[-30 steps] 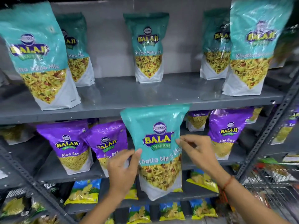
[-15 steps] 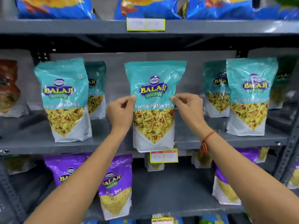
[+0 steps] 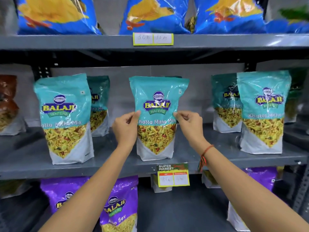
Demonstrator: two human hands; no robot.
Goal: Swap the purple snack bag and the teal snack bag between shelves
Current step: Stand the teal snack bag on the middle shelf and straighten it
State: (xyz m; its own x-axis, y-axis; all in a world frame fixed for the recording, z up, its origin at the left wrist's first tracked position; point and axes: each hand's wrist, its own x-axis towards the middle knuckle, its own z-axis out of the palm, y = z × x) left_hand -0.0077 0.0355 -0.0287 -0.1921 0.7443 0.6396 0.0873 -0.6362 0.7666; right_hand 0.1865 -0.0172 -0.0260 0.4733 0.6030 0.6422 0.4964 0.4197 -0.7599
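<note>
Teal snack bag (image 3: 158,118): glossy pouch, yellow mix window, white base; upright at middle shelf (image 3: 117,168) front edge, centre. Left hand (image 3: 126,129) and right hand (image 3: 189,125) pinch its sides.

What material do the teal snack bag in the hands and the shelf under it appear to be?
Teal snack bag: likely glossy plastic film, since it shows bright glare streaks and crinkles. Shelf: probably grey painted metal, smooth with a thin, straight front edge and a dull sheen.

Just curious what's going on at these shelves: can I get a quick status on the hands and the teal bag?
Left hand and right hand pinching teal snack bag by its sides. Bag upright on middle shelf. Purple snack bags below. Nothing blocking.
</note>
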